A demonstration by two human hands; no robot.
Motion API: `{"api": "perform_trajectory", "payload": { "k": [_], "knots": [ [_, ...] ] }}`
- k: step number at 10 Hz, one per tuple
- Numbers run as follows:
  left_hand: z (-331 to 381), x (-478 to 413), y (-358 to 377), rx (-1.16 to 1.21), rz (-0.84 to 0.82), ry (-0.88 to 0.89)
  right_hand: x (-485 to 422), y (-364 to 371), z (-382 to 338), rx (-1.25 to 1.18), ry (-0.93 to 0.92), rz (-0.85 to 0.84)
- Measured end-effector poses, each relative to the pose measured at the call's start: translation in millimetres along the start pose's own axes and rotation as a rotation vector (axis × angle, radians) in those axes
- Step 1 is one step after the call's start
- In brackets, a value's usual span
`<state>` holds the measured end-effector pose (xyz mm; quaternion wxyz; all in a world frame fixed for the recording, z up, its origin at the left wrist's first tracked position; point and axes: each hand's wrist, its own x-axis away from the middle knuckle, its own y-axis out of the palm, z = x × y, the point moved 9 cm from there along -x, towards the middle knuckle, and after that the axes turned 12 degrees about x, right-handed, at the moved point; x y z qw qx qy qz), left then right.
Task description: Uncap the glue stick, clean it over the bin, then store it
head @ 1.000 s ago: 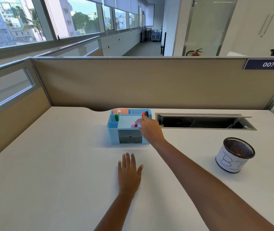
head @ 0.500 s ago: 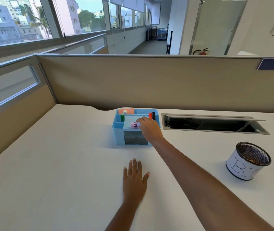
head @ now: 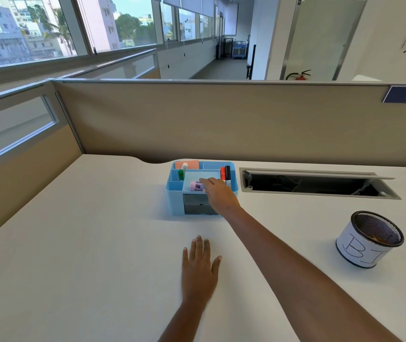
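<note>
Two hands | right hand [head: 219, 195] fingers touching glue stick [head: 196, 186], grip unclear | left hand [head: 200, 267] flat, fingers spread

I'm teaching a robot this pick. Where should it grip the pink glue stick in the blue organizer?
The glue stick lies on its side in the organizer's middle tray. Grip across its round barrel, coming from above, probably nearer the right end where the right hand already reaches; the tray walls block side approaches.

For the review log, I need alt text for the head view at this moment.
A person's right hand reaches into a blue desk organizer, fingertips at a lilac glue stick lying in it. The left hand rests flat on the white desk; a mesh bin stands to the right.
</note>
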<state>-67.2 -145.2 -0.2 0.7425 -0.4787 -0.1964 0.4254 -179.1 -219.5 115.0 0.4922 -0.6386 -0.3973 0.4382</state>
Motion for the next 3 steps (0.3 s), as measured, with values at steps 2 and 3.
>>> {"api": "perform_trajectory", "payload": {
  "k": [2, 3],
  "knots": [
    [-3, -3, 2, -0.010, 0.012, 0.017, 23, -14, 8, -0.063, 0.000, 0.118],
    [-4, -4, 4, 0.021, 0.032, 0.017, 50, -19, 29, -0.164, 0.061, 0.249]
  ]
}}
